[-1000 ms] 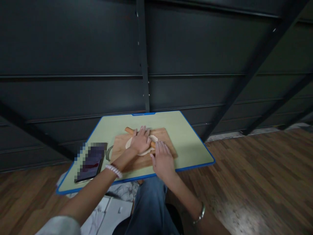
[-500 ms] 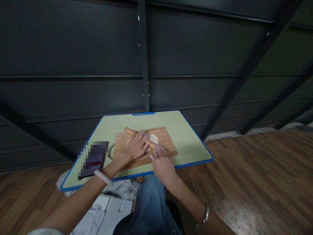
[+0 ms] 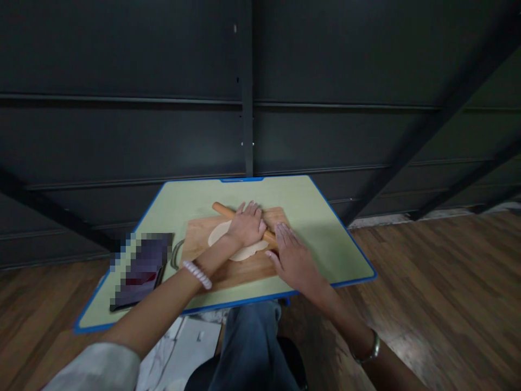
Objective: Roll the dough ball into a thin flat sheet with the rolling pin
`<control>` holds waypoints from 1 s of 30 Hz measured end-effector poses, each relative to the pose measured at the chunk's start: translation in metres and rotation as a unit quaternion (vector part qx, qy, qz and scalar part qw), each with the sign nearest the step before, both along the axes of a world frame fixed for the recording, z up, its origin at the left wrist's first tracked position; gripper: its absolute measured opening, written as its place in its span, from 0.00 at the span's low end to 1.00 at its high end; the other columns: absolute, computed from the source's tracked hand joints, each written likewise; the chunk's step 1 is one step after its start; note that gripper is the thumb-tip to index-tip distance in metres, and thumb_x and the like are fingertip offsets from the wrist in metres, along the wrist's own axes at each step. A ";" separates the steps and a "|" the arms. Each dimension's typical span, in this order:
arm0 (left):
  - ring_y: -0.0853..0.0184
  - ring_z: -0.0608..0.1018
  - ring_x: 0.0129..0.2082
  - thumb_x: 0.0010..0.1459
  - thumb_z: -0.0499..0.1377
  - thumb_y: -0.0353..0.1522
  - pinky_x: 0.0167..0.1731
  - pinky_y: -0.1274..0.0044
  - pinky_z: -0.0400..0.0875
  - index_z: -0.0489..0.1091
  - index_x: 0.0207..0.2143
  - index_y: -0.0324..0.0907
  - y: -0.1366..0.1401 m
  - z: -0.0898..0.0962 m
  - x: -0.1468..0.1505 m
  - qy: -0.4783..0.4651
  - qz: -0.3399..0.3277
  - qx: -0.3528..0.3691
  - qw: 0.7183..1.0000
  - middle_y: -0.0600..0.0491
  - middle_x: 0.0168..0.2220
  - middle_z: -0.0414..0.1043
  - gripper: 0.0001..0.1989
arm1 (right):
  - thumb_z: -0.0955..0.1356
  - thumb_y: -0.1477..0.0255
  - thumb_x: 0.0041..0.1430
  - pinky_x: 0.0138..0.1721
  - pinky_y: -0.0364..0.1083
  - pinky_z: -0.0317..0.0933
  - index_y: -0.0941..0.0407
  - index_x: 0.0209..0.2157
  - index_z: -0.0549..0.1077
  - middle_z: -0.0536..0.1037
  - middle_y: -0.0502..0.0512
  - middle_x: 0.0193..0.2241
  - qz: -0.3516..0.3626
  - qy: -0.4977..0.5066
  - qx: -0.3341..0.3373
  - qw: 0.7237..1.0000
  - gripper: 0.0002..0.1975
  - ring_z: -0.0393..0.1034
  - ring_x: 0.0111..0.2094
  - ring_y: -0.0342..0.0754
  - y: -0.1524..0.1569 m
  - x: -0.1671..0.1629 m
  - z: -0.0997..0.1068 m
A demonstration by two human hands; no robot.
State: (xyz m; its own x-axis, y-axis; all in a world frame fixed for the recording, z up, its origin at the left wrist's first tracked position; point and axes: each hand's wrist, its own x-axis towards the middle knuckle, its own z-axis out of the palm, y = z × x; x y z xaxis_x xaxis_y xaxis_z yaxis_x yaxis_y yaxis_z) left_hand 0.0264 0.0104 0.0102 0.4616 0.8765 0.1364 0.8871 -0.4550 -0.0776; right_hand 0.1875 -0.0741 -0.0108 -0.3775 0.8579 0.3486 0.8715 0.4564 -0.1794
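Note:
A wooden rolling pin (image 3: 223,210) lies slantwise across a wooden board (image 3: 211,276), its far left end sticking out past the board. Under and in front of it is a flat, pale sheet of dough (image 3: 246,253), partly covered by my left hand. My left hand (image 3: 247,225) rests flat on the middle of the pin, fingers stretched out. Over the pin's near right end lies my right hand (image 3: 295,258), its fingers straight and its thumb out to the side. That end of the pin is hidden beneath it.
The board sits on a pale green folding table (image 3: 325,244) with a blue rim. At the table's left lies a phone (image 3: 142,271), partly pixelated. A metal handle (image 3: 176,254) shows at the board's left edge. A dark panelled wall (image 3: 163,146) stands behind the table.
Both hands and the rolling pin have moved away and to the right over the board, uncovering more dough in front of the pin. The whole view has also shifted slightly.

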 end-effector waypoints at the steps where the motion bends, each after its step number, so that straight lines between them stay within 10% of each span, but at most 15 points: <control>1: 0.59 0.56 0.62 0.61 0.39 0.36 0.61 0.66 0.42 0.61 0.54 0.31 0.006 -0.001 0.004 -0.002 -0.006 -0.002 1.000 0.40 0.59 0.58 0.25 | 0.59 0.63 0.63 0.60 0.55 0.50 0.70 0.59 0.56 0.60 0.71 0.59 0.001 0.002 -0.003 1.000 0.30 0.50 0.61 0.57 0.007 0.004 0.001; 15: 0.61 0.46 0.65 0.62 0.35 0.39 0.61 0.60 0.41 0.48 0.62 0.36 0.072 0.000 0.047 -0.034 -0.018 -0.146 0.988 0.45 0.65 0.45 0.29 | 0.50 0.62 0.68 0.59 0.54 0.49 0.63 0.57 0.62 0.63 0.63 0.58 -0.054 -0.054 -0.045 0.996 0.26 0.51 0.61 0.52 0.072 0.036 -0.003; 30: 0.57 0.54 0.63 0.63 0.37 0.37 0.59 0.62 0.49 0.60 0.56 0.35 -0.014 0.009 -0.002 -0.003 -0.009 -0.055 0.998 0.40 0.61 0.56 0.25 | 0.56 0.65 0.65 0.61 0.51 0.45 0.66 0.58 0.60 0.64 0.64 0.57 -0.014 -0.008 0.012 1.000 0.25 0.53 0.60 0.51 0.007 -0.002 0.001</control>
State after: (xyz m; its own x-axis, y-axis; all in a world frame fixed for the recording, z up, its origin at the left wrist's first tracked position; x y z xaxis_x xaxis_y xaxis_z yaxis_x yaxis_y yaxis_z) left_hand 0.0243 -0.0038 0.0188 0.4776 0.8776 0.0417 0.8786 -0.4772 -0.0208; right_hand 0.1852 -0.0670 -0.0096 -0.3599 0.8591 0.3638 0.8864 0.4365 -0.1541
